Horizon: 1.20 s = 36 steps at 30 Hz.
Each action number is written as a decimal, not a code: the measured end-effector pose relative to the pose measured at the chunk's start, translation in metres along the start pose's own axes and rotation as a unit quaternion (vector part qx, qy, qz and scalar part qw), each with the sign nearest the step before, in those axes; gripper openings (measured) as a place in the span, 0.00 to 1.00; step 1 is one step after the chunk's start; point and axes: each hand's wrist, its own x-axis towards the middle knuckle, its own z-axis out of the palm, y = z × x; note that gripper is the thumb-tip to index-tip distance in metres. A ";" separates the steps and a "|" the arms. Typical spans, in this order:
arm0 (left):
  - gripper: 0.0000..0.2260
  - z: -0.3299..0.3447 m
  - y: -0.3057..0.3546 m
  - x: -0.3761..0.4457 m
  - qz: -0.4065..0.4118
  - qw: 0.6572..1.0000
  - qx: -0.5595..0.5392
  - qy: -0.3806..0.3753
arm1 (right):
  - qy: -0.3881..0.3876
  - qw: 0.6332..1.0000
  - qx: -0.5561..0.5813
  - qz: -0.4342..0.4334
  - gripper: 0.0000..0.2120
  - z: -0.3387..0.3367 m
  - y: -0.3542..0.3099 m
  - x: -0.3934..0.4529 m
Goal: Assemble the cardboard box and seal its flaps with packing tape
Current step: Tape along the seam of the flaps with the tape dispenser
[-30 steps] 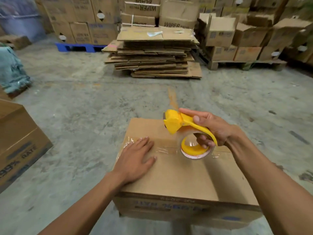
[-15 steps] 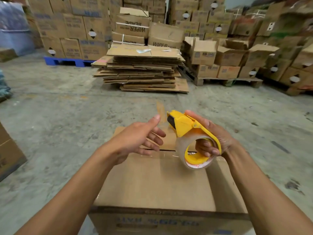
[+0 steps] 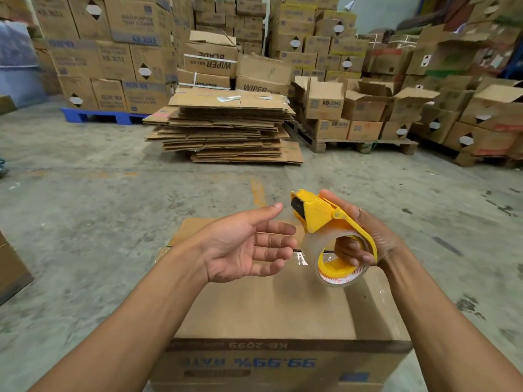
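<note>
Warehouse bay with a grey, stained concrete floor (image 3: 85, 222), an orange streak running down its middle. Far wall lined with stacked cartons (image 3: 107, 60) on a blue pallet (image 3: 96, 117) at far left; legible print there reads "KB-3011" and "KB-3033". Center far, cartons marked "WIPER BLADE" (image 3: 210, 59), one printed upside down. Far right, open-topped cartons on a wooden pallet (image 3: 365, 144), labelled "KB-2041". Mid-floor, a tall pile of flattened cardboard sheets (image 3: 223, 128). Near center, the cardboard box (image 3: 271, 312) sits on the floor with top flaps closed and clear tape glinting along the center seam; its near face shows inverted blue print "99.99% RATE" and "KB-2099". Another carton's corner (image 3: 11, 270) shows at the near left edge. Above the box, the left hand (image 3: 243, 247) is raised, palm up, fingers spread apart and holding nothing, fingertips just beside the tape roll. The right hand (image 3: 365, 236) is clamped around the yellow tape dispenser (image 3: 322, 216), fingers through the core of the clear tape roll (image 3: 334, 267), red lettering on the core unreadable.
</note>
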 end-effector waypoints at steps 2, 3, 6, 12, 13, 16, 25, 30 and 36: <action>0.15 0.005 -0.001 -0.001 0.004 1.000 -0.014 -0.002 | -0.002 1.000 -0.008 -0.002 0.28 0.001 -0.003 -0.004; 0.15 0.007 -0.001 -0.001 0.007 1.000 -0.022 -0.001 | 0.002 1.000 -0.012 -0.003 0.28 0.001 -0.004 -0.007; 0.14 0.015 -0.004 0.000 0.014 0.999 -0.039 0.009 | 0.013 1.000 -0.022 -0.002 0.29 0.004 -0.006 -0.013; 0.05 0.027 -0.011 0.001 0.034 0.997 -0.066 0.020 | 0.025 0.999 -0.044 0.007 0.25 0.002 -0.012 -0.023; 0.04 0.027 -0.011 0.001 0.035 0.997 -0.066 0.020 | 0.027 0.998 -0.048 0.009 0.21 0.002 -0.012 -0.024; 0.04 0.025 -0.013 0.001 0.032 0.999 -0.038 0.020 | 0.022 0.997 -0.066 0.028 0.16 0.005 -0.017 -0.029; 0.04 -0.010 -0.033 0.001 -0.033 0.997 0.038 0.055 | -0.007 0.973 -0.183 0.142 0.32 0.014 -0.017 -0.035; 0.03 -0.068 -0.032 -0.024 -0.066 0.991 0.027 0.114 | 0.023 0.968 -0.174 0.177 0.35 -0.004 -0.005 -0.044; 0.04 -0.107 -0.030 -0.029 -0.078 0.970 0.124 0.194 | -0.017 0.947 -0.260 0.190 0.25 0.023 0.002 -0.003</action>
